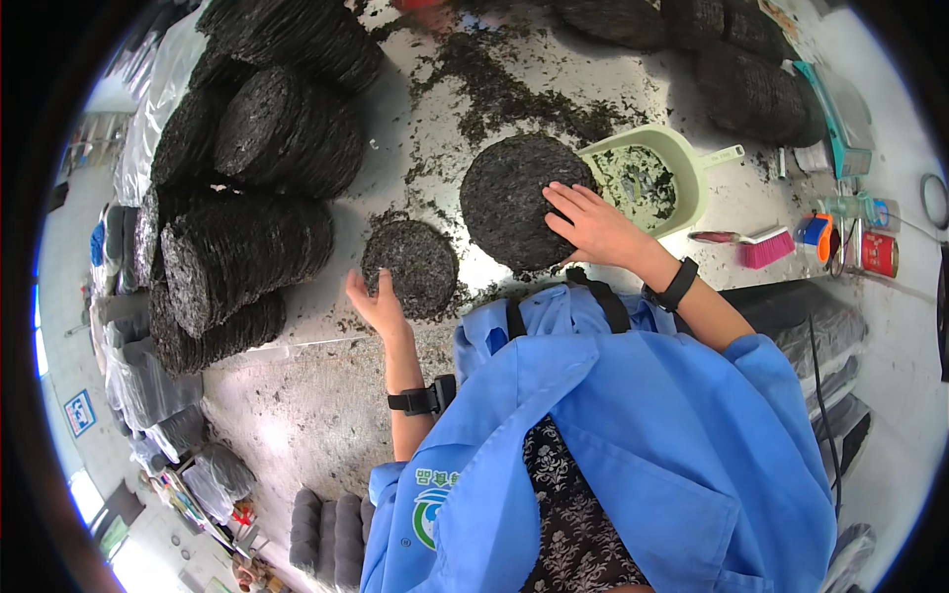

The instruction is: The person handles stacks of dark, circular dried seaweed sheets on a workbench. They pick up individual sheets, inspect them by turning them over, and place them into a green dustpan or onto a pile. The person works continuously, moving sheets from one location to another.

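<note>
Item one: large dark round disc (514, 208), thick and flaky-edged, lying flat on the worktop (351, 222) at the centre of my head view. My right hand (601, 229) lies over its right side, fingers extended on the upper face; I cannot tell whether the thumb grips the edge.

Item two: smaller dark disc (413, 269), flat, to the left of item one and nearer the worktop's front edge. My left hand (378, 304) is at its lower-left side, fingers apart and apparently holding nothing; I cannot tell whether they touch the disc.

Item three: pale green dustpan (689, 170), just right of item one, handle pointing right, dark flakes inside.

Item four: brush (766, 250) with pink bristles, right of my right hand.

Item five: loose dark flakes (494, 94), scattered behind item one, thickest there.

Item six: stacks of dark discs (247, 252), several lying on their sides, piled along the left.

Item seven: further dark stacks (756, 99), at the far right.

Item eight: teal-edged device (838, 124), right rim; nearer, an orange-and-blue object (819, 237) and a red can (879, 254).
</note>
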A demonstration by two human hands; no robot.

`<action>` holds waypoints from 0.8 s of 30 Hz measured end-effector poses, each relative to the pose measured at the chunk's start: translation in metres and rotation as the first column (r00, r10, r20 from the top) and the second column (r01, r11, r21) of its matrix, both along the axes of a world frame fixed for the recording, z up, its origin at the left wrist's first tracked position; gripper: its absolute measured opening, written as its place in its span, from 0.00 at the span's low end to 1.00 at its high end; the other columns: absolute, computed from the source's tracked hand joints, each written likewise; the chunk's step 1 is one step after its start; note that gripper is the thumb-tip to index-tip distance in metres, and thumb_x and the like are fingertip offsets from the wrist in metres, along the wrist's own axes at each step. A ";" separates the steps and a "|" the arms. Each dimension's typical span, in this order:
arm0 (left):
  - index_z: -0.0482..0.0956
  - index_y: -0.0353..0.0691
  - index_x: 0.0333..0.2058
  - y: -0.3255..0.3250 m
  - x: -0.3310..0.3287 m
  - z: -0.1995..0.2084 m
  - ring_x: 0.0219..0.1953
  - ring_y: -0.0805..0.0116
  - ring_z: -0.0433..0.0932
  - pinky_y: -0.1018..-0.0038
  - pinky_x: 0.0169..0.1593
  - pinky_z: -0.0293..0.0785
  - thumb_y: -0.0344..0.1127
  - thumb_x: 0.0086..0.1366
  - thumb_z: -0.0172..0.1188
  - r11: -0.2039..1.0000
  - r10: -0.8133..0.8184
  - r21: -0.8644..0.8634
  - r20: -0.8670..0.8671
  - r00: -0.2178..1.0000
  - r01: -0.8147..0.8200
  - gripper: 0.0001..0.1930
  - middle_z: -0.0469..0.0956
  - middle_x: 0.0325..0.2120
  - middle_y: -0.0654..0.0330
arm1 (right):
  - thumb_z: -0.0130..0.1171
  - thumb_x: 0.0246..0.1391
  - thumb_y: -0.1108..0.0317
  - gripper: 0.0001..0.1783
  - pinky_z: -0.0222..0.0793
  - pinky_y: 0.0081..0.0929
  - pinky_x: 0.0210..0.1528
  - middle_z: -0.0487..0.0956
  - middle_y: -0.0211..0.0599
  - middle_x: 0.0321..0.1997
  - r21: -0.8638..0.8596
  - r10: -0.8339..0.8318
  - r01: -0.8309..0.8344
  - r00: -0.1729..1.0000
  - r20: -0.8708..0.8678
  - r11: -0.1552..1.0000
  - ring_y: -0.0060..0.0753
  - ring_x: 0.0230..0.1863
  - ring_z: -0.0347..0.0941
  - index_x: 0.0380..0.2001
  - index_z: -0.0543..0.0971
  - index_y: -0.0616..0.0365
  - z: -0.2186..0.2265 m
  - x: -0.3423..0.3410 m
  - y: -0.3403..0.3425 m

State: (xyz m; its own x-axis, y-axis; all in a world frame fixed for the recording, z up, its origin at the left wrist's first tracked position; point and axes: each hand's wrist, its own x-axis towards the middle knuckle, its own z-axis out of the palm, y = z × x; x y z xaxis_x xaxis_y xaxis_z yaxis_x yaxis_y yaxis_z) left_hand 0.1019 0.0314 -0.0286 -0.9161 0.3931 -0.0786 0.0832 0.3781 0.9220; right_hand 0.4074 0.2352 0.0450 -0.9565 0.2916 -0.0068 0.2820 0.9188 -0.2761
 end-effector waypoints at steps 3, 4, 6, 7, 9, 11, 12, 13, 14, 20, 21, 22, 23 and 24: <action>0.63 0.33 0.55 0.032 0.024 0.025 0.53 0.61 0.67 0.70 0.56 0.63 0.30 0.61 0.58 0.970 -0.213 0.161 0.197 0.957 0.183 0.24 0.68 0.51 0.48 | 0.65 0.34 0.71 0.29 0.51 0.42 0.66 0.59 0.48 0.63 -0.114 -0.013 0.009 0.999 -0.030 0.993 0.48 0.67 0.51 0.45 0.69 0.60 0.004 0.004 0.001; 0.63 0.34 0.55 0.041 0.034 0.035 0.51 0.63 0.70 0.71 0.55 0.66 0.30 0.62 0.57 0.956 -0.258 0.220 0.303 0.917 0.196 0.24 0.70 0.49 0.50 | 0.63 0.34 0.72 0.30 0.53 0.41 0.65 0.61 0.48 0.62 -0.071 -0.050 0.043 0.994 -0.094 0.997 0.48 0.66 0.52 0.46 0.69 0.61 0.004 0.006 0.002; 0.63 0.34 0.55 0.055 0.052 0.049 0.51 0.62 0.70 0.69 0.54 0.69 0.36 0.64 0.56 0.909 -0.396 0.312 0.434 0.809 0.278 0.24 0.70 0.49 0.50 | 0.58 0.33 0.76 0.32 0.55 0.40 0.64 0.64 0.47 0.60 0.011 -0.121 0.127 0.968 -0.221 0.992 0.47 0.65 0.56 0.49 0.69 0.62 0.006 0.010 0.002; 0.62 0.34 0.55 0.064 0.063 0.069 0.52 0.61 0.70 0.67 0.54 0.70 0.39 0.65 0.55 0.876 -0.467 0.395 0.544 0.697 0.278 0.24 0.70 0.49 0.50 | 0.56 0.33 0.77 0.33 0.56 0.39 0.64 0.66 0.46 0.59 0.050 -0.151 0.172 0.946 -0.287 0.984 0.47 0.64 0.57 0.50 0.68 0.63 0.006 0.012 0.002; 0.59 0.34 0.58 0.071 0.075 0.083 0.51 0.60 0.71 0.63 0.49 0.73 0.45 0.65 0.54 0.817 -0.565 0.561 0.730 0.385 0.134 0.28 0.70 0.49 0.50 | 0.58 0.32 0.75 0.34 0.59 0.39 0.61 0.68 0.46 0.56 0.074 -0.114 0.143 0.943 -0.313 0.987 0.46 0.61 0.61 0.51 0.69 0.65 0.019 0.007 -0.005; 0.52 0.34 0.60 0.082 0.087 0.081 0.42 0.63 0.76 0.65 0.39 0.78 0.42 0.64 0.56 0.820 -0.570 0.527 0.725 0.387 0.221 0.32 0.71 0.46 0.52 | 0.60 0.37 0.70 0.31 0.60 0.39 0.60 0.68 0.46 0.56 0.011 -0.029 0.033 0.973 -0.228 0.999 0.45 0.59 0.62 0.50 0.69 0.65 0.022 0.004 -0.012; 0.53 0.34 0.60 0.088 0.088 0.076 0.40 0.65 0.77 0.66 0.38 0.78 0.38 0.63 0.57 0.845 -0.535 0.481 0.729 0.427 0.236 0.32 0.72 0.44 0.54 | 0.62 0.45 0.56 0.30 0.61 0.39 0.58 0.68 0.47 0.55 -0.004 -0.023 0.023 0.972 -0.234 1.000 0.45 0.57 0.64 0.48 0.71 0.66 0.014 0.005 -0.012; 0.53 0.35 0.59 0.092 0.089 0.068 0.38 0.66 0.77 0.68 0.36 0.78 0.34 0.62 0.58 0.867 -0.498 0.433 0.730 0.467 0.248 0.31 0.73 0.41 0.57 | 0.61 0.46 0.52 0.31 0.61 0.38 0.58 0.68 0.47 0.55 -0.088 -0.104 0.082 0.956 -0.275 0.993 0.45 0.56 0.64 0.47 0.71 0.65 0.008 0.007 -0.009; 0.58 0.38 0.54 0.090 0.085 0.059 0.36 0.67 0.77 0.69 0.35 0.79 0.32 0.62 0.56 0.872 -0.490 0.414 0.742 0.458 0.263 0.24 0.74 0.39 0.58 | 0.60 0.47 0.48 0.33 0.61 0.38 0.57 0.69 0.47 0.54 -0.173 -0.185 0.136 0.933 -0.310 0.975 0.46 0.56 0.64 0.47 0.71 0.65 0.004 0.009 -0.004; 0.52 0.37 0.61 0.085 0.078 0.026 0.37 0.72 0.75 0.72 0.34 0.78 0.22 0.59 0.54 0.897 -0.412 0.240 0.756 0.509 0.371 0.32 0.74 0.36 0.61 | 0.57 0.52 0.68 0.10 0.69 0.34 0.38 0.73 0.41 0.36 -0.380 -0.597 0.466 0.695 -0.402 0.799 0.44 0.35 0.72 0.37 0.75 0.60 -0.030 0.006 0.031; 0.52 0.37 0.61 0.086 0.080 0.029 0.38 0.71 0.75 0.72 0.34 0.78 0.22 0.60 0.54 0.899 -0.403 0.224 0.757 0.515 0.376 0.32 0.74 0.37 0.60 | 0.57 0.52 0.69 0.08 0.69 0.35 0.36 0.73 0.41 0.34 -0.354 -0.581 0.465 0.702 -0.411 0.812 0.44 0.33 0.72 0.35 0.75 0.60 -0.033 0.005 0.036; 0.52 0.37 0.61 0.087 0.082 0.032 0.38 0.71 0.75 0.72 0.35 0.78 0.22 0.60 0.54 0.902 -0.394 0.208 0.757 0.521 0.380 0.32 0.74 0.39 0.59 | 0.56 0.51 0.71 0.07 0.69 0.36 0.35 0.73 0.40 0.33 -0.328 -0.566 0.463 0.710 -0.419 0.824 0.44 0.32 0.72 0.34 0.76 0.61 -0.036 0.004 0.039; 0.52 0.38 0.61 0.088 0.083 0.033 0.39 0.71 0.75 0.72 0.35 0.78 0.23 0.60 0.54 0.904 -0.385 0.192 0.757 0.528 0.383 0.32 0.74 0.40 0.59 | 0.56 0.51 0.71 0.06 0.69 0.36 0.34 0.73 0.40 0.31 -0.292 -0.546 0.462 0.729 -0.413 0.837 0.45 0.32 0.72 0.32 0.76 0.61 -0.038 0.004 0.042; 0.51 0.37 0.61 0.087 0.083 0.032 0.40 0.70 0.75 0.72 0.36 0.78 0.23 0.60 0.54 0.900 -0.392 0.199 0.757 0.522 0.388 0.32 0.74 0.41 0.58 | 0.55 0.50 0.71 0.05 0.70 0.35 0.34 0.73 0.40 0.30 -0.258 -0.525 0.457 0.750 -0.403 0.851 0.45 0.32 0.72 0.30 0.76 0.60 -0.037 0.004 0.045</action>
State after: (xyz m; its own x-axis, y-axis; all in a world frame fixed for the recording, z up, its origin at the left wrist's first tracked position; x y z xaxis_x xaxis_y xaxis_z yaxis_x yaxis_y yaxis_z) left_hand 0.1853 0.1188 0.0036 -0.2664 0.6982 -0.6644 -0.5099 0.4829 0.7119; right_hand 0.4111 0.2798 0.0076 -0.5870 0.7503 0.3043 0.4997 0.6314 -0.5929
